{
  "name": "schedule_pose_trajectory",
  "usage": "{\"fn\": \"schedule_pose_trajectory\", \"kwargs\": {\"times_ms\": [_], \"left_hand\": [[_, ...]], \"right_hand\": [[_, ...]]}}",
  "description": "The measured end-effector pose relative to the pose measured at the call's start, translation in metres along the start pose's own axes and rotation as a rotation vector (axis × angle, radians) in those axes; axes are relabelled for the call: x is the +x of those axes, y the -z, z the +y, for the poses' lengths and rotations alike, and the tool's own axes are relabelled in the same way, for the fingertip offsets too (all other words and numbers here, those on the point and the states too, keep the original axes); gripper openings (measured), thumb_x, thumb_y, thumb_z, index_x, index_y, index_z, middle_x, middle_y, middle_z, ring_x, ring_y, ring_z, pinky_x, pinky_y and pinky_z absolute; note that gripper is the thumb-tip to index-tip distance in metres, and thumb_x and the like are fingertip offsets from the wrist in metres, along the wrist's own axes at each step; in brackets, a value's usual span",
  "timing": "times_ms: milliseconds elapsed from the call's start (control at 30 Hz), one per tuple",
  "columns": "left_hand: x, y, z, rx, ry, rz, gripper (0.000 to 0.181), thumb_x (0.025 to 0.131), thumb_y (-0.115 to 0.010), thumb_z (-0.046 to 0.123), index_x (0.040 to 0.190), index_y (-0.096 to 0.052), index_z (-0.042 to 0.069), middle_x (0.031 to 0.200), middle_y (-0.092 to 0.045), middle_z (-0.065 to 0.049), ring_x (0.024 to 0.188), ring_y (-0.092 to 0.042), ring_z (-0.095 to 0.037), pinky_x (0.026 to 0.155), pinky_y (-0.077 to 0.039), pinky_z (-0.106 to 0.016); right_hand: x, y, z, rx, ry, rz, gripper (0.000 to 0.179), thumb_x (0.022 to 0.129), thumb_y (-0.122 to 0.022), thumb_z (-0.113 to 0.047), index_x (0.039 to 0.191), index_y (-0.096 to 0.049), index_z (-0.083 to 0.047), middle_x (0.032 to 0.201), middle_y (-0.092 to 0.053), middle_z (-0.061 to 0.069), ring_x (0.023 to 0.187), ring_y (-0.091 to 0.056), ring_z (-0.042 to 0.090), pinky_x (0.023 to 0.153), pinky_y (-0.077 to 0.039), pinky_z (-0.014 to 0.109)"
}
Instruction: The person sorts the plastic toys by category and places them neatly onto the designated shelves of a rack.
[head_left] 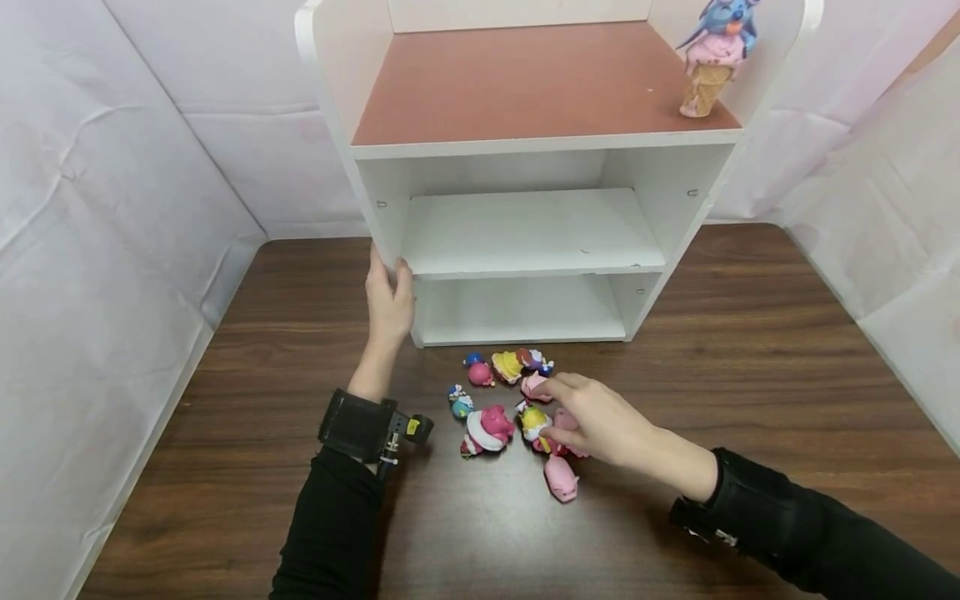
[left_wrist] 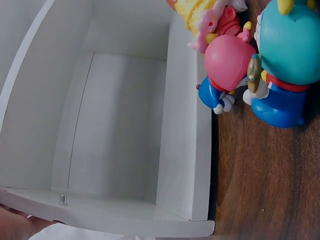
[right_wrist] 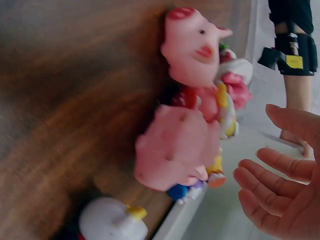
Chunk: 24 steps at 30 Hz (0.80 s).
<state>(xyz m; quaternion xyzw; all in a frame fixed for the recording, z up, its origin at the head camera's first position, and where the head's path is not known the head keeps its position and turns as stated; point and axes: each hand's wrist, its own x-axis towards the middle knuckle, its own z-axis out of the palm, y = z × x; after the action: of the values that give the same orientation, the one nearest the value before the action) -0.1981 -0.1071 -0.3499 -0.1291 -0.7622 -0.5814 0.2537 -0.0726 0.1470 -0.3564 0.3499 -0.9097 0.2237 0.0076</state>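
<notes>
My left hand [head_left: 390,304] is against the left side panel of a white shelf unit [head_left: 536,229], fingers extended along the outside and thumb at the front edge. My right hand [head_left: 600,421] reaches over a cluster of small toy figures, fingers loosely spread with nothing between them in the right wrist view. Beneath and beside it lie a pink pig figure [head_left: 561,479], a yellow-and-white figure [head_left: 534,421] and another pink figure [head_left: 534,386]. Left of these is a pink figure with a white band [head_left: 489,430]. The right hand partly hides some figures.
On the shelf unit's brown top board [head_left: 517,83] stands a blue character on an ice cream cone [head_left: 708,75]. A teal-and-blue figure [left_wrist: 287,50], a round pink figure [head_left: 481,374] and a yellow-dressed figure [head_left: 507,365] lie on the wooden table [head_left: 292,350] before the unit.
</notes>
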Motion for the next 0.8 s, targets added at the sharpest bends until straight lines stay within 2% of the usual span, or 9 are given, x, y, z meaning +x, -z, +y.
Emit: {"fn": "schedule_pose_trajectory", "kwargs": {"times_ms": [333, 567, 800], "left_hand": [[0.000, 0.000, 0.000, 0.006, -0.001, -0.001, 0.049, 0.090, -0.031, 0.004, 0.138, -0.023, 0.003, 0.130, -0.040, -0.014, 0.119, -0.040, -0.021, 0.098, -0.035, -0.037], [0.000, 0.000, 0.000, 0.014, 0.005, 0.002, 0.050, 0.090, -0.031, 0.003, 0.139, -0.021, 0.005, 0.131, -0.040, -0.012, 0.121, -0.038, -0.020, 0.100, -0.032, -0.036], [0.000, 0.000, 0.002, 0.005, 0.021, -0.004, 0.050, 0.090, -0.031, 0.002, 0.139, -0.021, 0.005, 0.132, -0.039, -0.014, 0.122, -0.037, -0.023, 0.100, -0.032, -0.037]], "right_hand": [[0.000, -0.016, 0.001, -0.056, 0.021, -0.027, 0.051, 0.068, -0.076, -0.025, 0.107, -0.054, -0.001, 0.093, -0.057, 0.010, 0.076, -0.053, 0.016, 0.067, -0.050, 0.033], [0.000, -0.023, 0.000, -0.084, -0.018, -0.060, 0.059, 0.065, -0.077, -0.028, 0.113, -0.053, -0.003, 0.103, -0.057, 0.013, 0.091, -0.054, 0.023, 0.071, -0.046, 0.042], [0.000, -0.030, -0.001, -0.071, -0.030, -0.090, 0.058, 0.066, -0.077, -0.031, 0.112, -0.053, -0.004, 0.099, -0.058, 0.009, 0.087, -0.052, 0.017, 0.070, -0.042, 0.038]]}}
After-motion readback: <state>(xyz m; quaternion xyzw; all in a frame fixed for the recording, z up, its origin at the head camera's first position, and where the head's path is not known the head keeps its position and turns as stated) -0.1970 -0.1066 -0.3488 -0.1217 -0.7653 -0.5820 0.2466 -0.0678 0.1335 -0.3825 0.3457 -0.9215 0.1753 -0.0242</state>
